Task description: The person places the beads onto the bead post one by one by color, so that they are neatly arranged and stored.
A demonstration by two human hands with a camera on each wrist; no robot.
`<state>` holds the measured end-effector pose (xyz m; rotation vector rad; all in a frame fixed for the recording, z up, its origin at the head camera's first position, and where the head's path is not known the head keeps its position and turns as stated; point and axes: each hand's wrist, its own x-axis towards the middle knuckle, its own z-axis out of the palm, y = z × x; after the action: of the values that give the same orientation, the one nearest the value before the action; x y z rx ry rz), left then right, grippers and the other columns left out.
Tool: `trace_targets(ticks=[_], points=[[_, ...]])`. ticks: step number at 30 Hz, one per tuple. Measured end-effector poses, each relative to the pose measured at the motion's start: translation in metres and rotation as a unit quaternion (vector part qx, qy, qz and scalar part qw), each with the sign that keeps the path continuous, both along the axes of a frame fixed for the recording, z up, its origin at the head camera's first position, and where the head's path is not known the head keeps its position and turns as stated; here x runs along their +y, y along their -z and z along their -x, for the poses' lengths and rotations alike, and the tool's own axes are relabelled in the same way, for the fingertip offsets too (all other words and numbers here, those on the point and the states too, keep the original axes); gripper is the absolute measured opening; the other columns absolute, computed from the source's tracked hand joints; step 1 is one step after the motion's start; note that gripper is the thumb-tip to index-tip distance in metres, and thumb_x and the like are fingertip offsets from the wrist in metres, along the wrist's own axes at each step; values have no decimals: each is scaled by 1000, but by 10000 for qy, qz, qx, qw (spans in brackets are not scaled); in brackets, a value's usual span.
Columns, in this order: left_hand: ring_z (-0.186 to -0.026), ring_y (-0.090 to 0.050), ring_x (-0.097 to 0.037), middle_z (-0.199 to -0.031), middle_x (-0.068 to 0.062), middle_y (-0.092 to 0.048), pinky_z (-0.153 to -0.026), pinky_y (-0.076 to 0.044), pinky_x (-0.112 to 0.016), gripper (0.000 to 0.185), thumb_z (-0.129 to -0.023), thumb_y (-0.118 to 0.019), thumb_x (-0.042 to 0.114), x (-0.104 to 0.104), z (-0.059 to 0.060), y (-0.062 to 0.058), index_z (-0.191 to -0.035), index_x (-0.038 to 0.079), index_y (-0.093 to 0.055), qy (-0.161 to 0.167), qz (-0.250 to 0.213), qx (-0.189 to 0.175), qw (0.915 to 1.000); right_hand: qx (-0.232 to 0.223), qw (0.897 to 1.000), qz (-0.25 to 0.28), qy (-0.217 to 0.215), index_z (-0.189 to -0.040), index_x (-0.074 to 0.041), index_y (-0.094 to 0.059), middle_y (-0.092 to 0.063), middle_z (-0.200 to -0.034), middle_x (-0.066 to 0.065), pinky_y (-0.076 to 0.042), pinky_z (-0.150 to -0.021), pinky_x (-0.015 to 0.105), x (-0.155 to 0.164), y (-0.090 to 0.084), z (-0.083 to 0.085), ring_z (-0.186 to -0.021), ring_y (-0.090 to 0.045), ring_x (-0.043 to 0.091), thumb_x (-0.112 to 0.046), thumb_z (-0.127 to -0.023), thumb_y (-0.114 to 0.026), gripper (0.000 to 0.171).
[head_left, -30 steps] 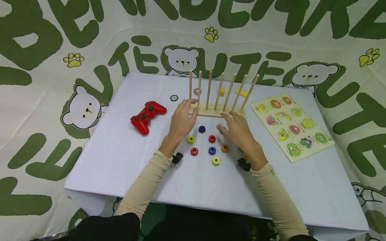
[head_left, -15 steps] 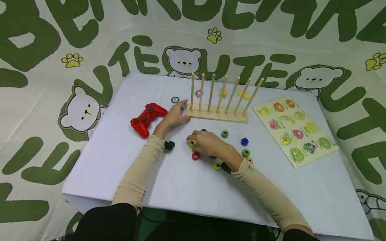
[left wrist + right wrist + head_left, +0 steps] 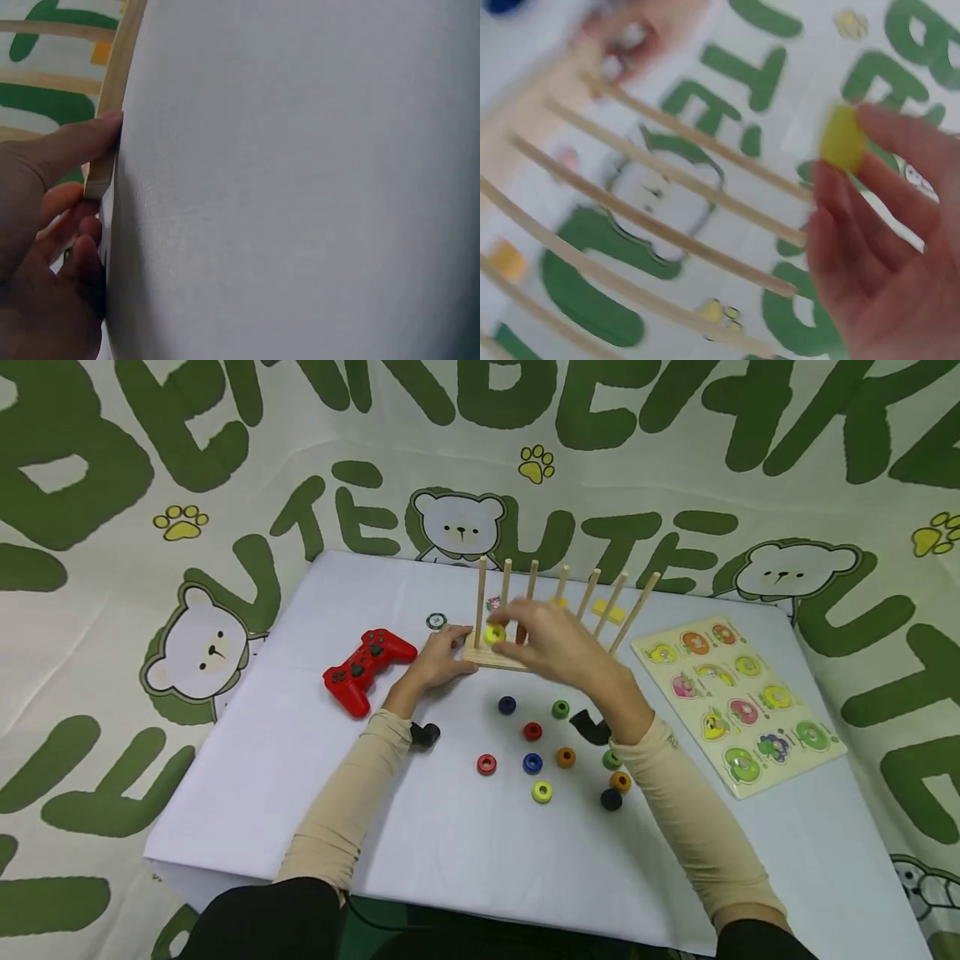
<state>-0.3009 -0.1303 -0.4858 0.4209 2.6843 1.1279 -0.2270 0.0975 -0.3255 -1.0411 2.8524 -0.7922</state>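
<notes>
My right hand (image 3: pixel 558 643) pinches a yellow ring-shaped bead (image 3: pixel 494 633) between thumb and fingertips, raised in front of the pegs at the stand's left side. In the right wrist view the yellow bead (image 3: pixel 842 139) is level with the tops of the blurred wooden pegs (image 3: pixel 652 232). My left hand (image 3: pixel 437 662) holds the left end of the wooden peg stand (image 3: pixel 495 662). The left wrist view has its thumb on the long edge of the base (image 3: pixel 120 71) and the fingers at the end. No beads show on the pegs.
Several loose beads lie in front of the stand, among them a red bead (image 3: pixel 487 764) and a blue bead (image 3: pixel 532 763). A red game controller (image 3: pixel 367 668) lies left, a fruit puzzle board (image 3: pixel 738 768) right. A round chip (image 3: pixel 437 621) and yellow block (image 3: pixel 609 612) lie further back.
My right hand went from the stand's front to the beads, took the yellow one and raised it to the pegs. My left hand shifted to the stand's left end and stayed there.
</notes>
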Motion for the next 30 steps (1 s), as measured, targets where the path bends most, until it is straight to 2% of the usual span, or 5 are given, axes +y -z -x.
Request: trace_targets(ticks=[4,10,20,26,30], points=[[-141,-45,-39,-160,-17,-47,-121,-39,-50,78,-95,-82,19,-2,0,-2,-162,5,-44,-10,-33,10,10000,768,9942,477,587,-134,-7,-73,-72,-125,10,-51,-71,34,-12,-34,28,-89,-67,23,-18,-101,-76,35],[-140,-47,-38,-159,-17,-48,-119,-41,-51,78,-94,-83,19,-1,-1,0,-161,5,-45,31,-119,20,9999,989,9895,90,1054,-141,-10,-70,-68,-134,12,-51,-67,37,-28,-35,50,-82,-64,26,-19,-106,-69,36],[-141,-47,-38,-160,-16,-47,-120,-40,-51,78,-95,-82,19,-2,-2,2,-162,5,-44,-12,-81,-56,10000,752,9904,-104,1158,-146,-9,-66,-67,-141,15,-49,-60,37,-32,-24,53,-75,-62,27,-22,-109,-61,39],[-142,-46,-37,-160,-15,-47,-120,-40,-49,78,-96,-82,21,-1,-3,1,-163,7,-44,-6,1,-100,9999,801,9897,-111,1180,-149,-8,-62,-65,-149,13,-53,-61,38,-32,-20,52,-77,-68,27,-22,-109,-63,43],[-141,-47,-37,-159,-16,-48,-121,-40,-49,78,-95,-83,20,0,-3,0,-162,7,-45,-35,45,-58,10000,938,9877,111,1249,-152,-11,-59,-61,-152,12,-54,-61,39,-25,-20,43,-77,-68,25,-27,-108,-63,47]])
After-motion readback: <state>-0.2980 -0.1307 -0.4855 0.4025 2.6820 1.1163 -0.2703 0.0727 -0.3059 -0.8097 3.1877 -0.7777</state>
